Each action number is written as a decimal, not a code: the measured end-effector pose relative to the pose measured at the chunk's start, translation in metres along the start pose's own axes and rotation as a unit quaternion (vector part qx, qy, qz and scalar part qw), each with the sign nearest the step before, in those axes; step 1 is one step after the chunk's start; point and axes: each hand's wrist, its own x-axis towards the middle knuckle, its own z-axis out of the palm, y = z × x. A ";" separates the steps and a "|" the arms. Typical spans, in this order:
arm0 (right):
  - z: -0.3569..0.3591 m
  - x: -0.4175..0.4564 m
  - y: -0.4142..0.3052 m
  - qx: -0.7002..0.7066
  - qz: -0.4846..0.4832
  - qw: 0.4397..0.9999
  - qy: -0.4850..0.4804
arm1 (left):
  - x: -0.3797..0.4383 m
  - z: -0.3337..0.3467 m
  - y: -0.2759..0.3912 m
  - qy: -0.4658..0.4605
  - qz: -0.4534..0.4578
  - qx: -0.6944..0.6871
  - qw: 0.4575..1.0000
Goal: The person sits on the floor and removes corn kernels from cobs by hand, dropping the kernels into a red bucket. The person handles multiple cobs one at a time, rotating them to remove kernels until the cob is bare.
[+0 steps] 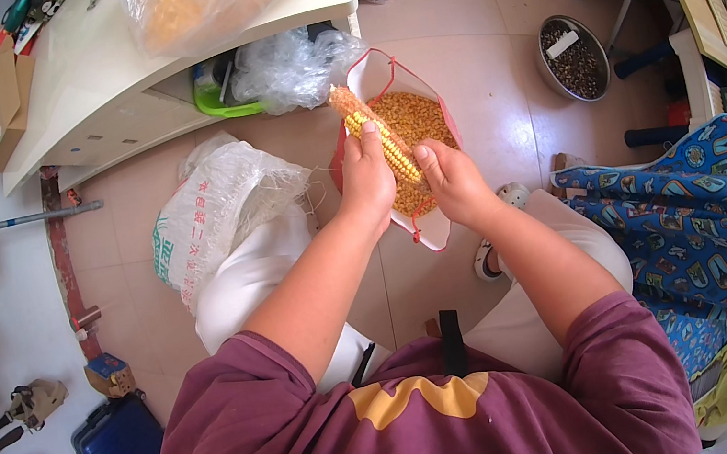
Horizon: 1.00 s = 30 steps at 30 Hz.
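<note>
Both hands grip one dried corn cob (385,143) over an open bag. My left hand (365,172) wraps the cob's middle, its thumb lying along the yellow kernels. At the lower end, my right hand (453,178) holds the cob with its thumb pressed near the kernels. The upper end of the cob is bare of kernels and reddish brown; yellow rows cover much of the rest. Beneath it stands a red bag with a white lining (436,232), its mouth wide and its inside heaped with loose corn kernels (413,112). The fingers under the cob are partly hidden.
A white woven sack (209,218) lies over my left knee. Ahead is a cream cabinet (92,92) bearing a clear plastic bag of corn (180,11). A metal bowl (549,77) sits on the floor at right, near a blue patterned cloth (689,213).
</note>
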 end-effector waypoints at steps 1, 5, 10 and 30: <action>0.002 0.001 0.004 0.036 -0.009 0.999 0.013 | 0.000 0.000 0.000 -0.002 -0.002 0.001 1.000; 0.003 0.004 0.016 0.106 -0.005 0.994 -0.004 | 0.000 0.001 0.000 -0.001 -0.002 -0.019 1.000; 0.007 0.000 0.010 0.132 -0.037 0.990 -0.019 | 0.011 -0.004 -0.007 0.021 0.019 -0.026 0.999; 0.009 0.012 0.026 0.144 0.080 0.986 -0.010 | -0.004 0.003 -0.008 0.000 0.044 0.103 0.994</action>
